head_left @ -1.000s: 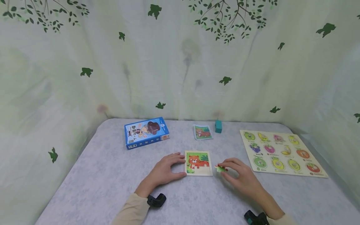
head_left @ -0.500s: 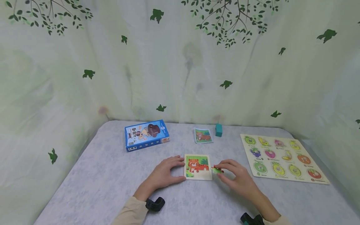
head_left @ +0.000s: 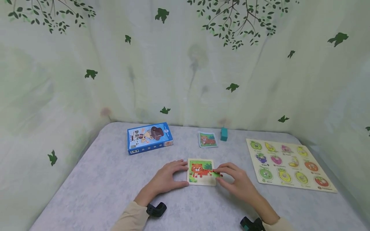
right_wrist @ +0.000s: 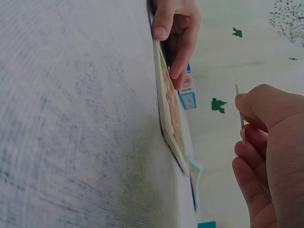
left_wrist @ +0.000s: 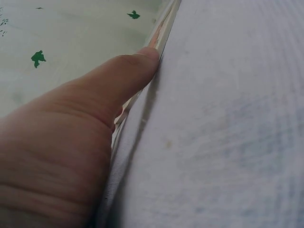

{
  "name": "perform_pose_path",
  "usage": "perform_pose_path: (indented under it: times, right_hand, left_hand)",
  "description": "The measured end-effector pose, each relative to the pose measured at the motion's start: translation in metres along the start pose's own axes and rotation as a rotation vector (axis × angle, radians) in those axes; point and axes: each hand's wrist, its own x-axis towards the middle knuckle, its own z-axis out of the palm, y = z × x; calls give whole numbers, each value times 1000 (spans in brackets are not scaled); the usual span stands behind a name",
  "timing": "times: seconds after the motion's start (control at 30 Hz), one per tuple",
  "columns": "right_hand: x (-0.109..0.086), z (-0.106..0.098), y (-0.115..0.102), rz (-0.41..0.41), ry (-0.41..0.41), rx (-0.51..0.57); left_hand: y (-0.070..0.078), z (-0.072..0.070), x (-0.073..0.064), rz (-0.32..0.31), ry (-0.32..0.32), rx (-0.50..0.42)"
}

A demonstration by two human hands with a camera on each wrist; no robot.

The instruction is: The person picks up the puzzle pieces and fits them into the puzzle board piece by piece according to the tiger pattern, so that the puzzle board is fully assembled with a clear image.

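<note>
A small square tiger puzzle [head_left: 202, 183] in a pale wooden frame lies flat on the table; its lower right part shows bare wood. At its left edge my left hand [head_left: 167, 176] touches the frame with fingertips and thumb. In the left wrist view the thumb [left_wrist: 135, 66] meets the frame's side. My right hand [head_left: 240, 184] pinches a green and red puzzle piece [head_left: 215, 175] between thumb and fingers, overlapping the puzzle's right edge in the head view. Seen edge-on in the right wrist view, the thin piece [right_wrist: 241, 116] is held above the puzzle.
A blue box [head_left: 150, 138] lies at the back left. Behind the puzzle are a small tiger picture [head_left: 208, 140] and a teal block [head_left: 224, 134]. To the right lies a fruit board [head_left: 292, 165]. A printed curtain [head_left: 185, 64] hangs behind the table.
My right hand has moved left with the puzzle piece, from beside the puzzle to over its right edge. The left hand stays at the frame's left side.
</note>
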Motion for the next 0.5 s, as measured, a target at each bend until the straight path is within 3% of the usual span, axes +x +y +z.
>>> perform_pose_path:
  times: [0.5]
  right_hand:
    - [8,13,0,2,-3,-5]
  left_hand:
    - [0,0,0,6,-7,17]
